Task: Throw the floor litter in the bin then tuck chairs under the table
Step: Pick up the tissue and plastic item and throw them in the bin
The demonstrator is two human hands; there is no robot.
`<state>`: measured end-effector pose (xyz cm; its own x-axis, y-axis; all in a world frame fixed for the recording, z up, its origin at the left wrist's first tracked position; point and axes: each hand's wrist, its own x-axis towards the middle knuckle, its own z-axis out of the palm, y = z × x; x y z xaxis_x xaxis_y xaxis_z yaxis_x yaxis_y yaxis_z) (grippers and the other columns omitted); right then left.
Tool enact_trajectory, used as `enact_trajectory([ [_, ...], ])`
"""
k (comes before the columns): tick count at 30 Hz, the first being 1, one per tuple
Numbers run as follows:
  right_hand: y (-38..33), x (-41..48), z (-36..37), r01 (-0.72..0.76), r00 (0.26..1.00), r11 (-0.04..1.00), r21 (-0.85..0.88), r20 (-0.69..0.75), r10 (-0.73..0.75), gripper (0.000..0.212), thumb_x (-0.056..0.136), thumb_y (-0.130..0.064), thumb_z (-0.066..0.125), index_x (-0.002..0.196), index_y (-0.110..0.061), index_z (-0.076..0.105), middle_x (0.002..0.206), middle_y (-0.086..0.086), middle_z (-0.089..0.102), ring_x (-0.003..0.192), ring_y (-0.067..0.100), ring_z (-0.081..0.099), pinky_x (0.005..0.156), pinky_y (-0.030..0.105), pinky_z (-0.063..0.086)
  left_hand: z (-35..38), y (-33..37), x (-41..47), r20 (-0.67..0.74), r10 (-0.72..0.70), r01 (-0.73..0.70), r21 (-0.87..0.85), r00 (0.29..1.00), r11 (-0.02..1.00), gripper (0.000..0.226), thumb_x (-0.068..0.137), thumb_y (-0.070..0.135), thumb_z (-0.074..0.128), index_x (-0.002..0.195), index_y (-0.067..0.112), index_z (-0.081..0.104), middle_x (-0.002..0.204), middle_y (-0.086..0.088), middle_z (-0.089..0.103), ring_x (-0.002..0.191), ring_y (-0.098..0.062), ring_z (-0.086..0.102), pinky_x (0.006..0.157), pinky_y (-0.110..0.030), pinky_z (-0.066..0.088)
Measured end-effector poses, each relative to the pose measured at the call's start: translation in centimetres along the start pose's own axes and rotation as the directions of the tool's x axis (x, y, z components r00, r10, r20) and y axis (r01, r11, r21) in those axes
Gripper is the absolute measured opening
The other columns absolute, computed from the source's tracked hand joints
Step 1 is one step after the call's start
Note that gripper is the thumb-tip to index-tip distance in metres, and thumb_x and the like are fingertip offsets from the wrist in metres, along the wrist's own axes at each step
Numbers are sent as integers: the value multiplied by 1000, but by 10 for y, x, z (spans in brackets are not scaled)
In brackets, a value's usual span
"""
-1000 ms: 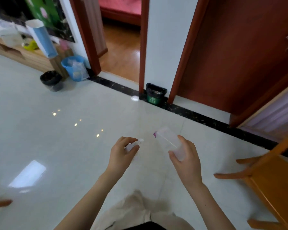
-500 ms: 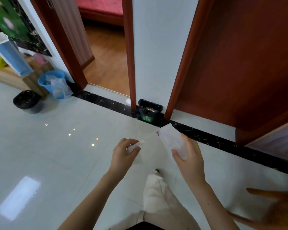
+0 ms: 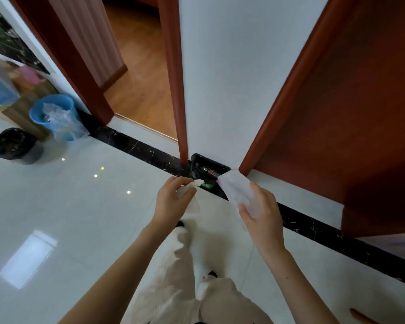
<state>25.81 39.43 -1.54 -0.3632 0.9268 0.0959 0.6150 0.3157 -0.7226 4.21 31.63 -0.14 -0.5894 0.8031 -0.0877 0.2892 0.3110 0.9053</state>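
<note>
With my left hand point(image 3: 173, 202) pinching a crumpled scrap point(image 3: 198, 182) and my right hand point(image 3: 261, 212) gripping a white wrapper point(image 3: 235, 188), I should bring both squarely over the black bin point(image 3: 207, 170) before letting go.

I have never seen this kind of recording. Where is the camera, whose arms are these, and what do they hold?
The camera sits on a person's head and looks forward and down, so the arms are that person's own. The left hand pinches a small clear wrapper. The right hand holds a white packet. Just ahead, against the white wall, stands a small black bin. Further left on the pale tiled floor stand a blue bin and a round black bin.
</note>
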Motion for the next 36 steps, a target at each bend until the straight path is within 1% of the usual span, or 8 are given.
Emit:
enact_trajectory([
  [5, 17, 75, 49, -76, 997, 997, 15, -23, 76, 57, 89, -18, 70, 140, -18, 46, 130, 2, 52, 122, 19, 49, 102, 32, 42, 13, -24, 103, 126, -24, 19, 42, 992, 999, 12, 86, 14, 69, 96, 19, 71, 95, 8, 63, 90, -7, 60, 82, -31, 51],
  [11, 45, 159, 109, -188, 981, 982, -16, -55, 187, 56, 88, -17, 71, 139, -13, 49, 131, 7, 54, 123, 18, 49, 100, 17, 35, 33, -62, 225, 277, -80, 36, 162, 957, 986, 12, 87, 17, 68, 99, 18, 70, 98, 3, 63, 89, -6, 58, 81, -25, 47],
  [18, 143, 242, 204, -192, 979, 981, -13, -76, 190, 53, 89, -13, 71, 137, -6, 50, 129, 13, 54, 121, 26, 51, 104, 40, 44, 111, -160, 335, 310, -188, 116, 236, 932, 965, 13, 88, 18, 66, 100, 17, 70, 98, 0, 62, 90, -8, 57, 82, -25, 47],
  [23, 249, 278, 301, -134, 991, 991, -20, -23, 133, 52, 88, -12, 72, 136, -5, 51, 127, 12, 55, 120, 26, 51, 103, 40, 44, 193, -278, 389, 278, -226, 172, 205, 934, 964, 12, 89, 19, 65, 101, 18, 69, 100, 1, 63, 92, -9, 57, 79, -20, 45],
  [27, 334, 287, 379, -114, 993, 993, 2, 23, 114, 53, 90, -16, 70, 138, -7, 50, 128, 9, 54, 122, 23, 51, 105, 34, 42, 255, -385, 420, 263, -244, 187, 222, 934, 957, 16, 89, 19, 65, 105, 16, 69, 104, 2, 62, 94, -8, 56, 77, -15, 43],
  [30, 386, 285, 426, -116, 993, 993, 2, 19, 116, 53, 90, -16, 71, 138, -9, 50, 128, 6, 54, 122, 18, 50, 103, 27, 41, 296, -455, 440, 224, -243, 195, 216, 944, 957, 14, 90, 22, 65, 101, 16, 69, 101, 1, 63, 94, -10, 57, 80, -21, 45],
  [33, 425, 280, 461, -152, 988, 987, 42, -10, 153, 54, 90, -18, 72, 138, -11, 49, 129, 0, 51, 121, 7, 46, 101, 11, 36, 331, -500, 459, 210, -216, 171, 212, 954, 962, 13, 90, 25, 64, 99, 17, 69, 99, 1, 65, 89, -8, 57, 73, -11, 42],
  [36, 450, 276, 481, -169, 985, 984, 56, -23, 171, 55, 89, -19, 73, 139, -12, 49, 131, 1, 51, 123, 8, 47, 101, 10, 36, 358, -524, 470, 210, -193, 148, 212, 959, 966, 16, 89, 21, 65, 103, 16, 70, 103, -1, 63, 89, -7, 57, 68, -6, 38],
])
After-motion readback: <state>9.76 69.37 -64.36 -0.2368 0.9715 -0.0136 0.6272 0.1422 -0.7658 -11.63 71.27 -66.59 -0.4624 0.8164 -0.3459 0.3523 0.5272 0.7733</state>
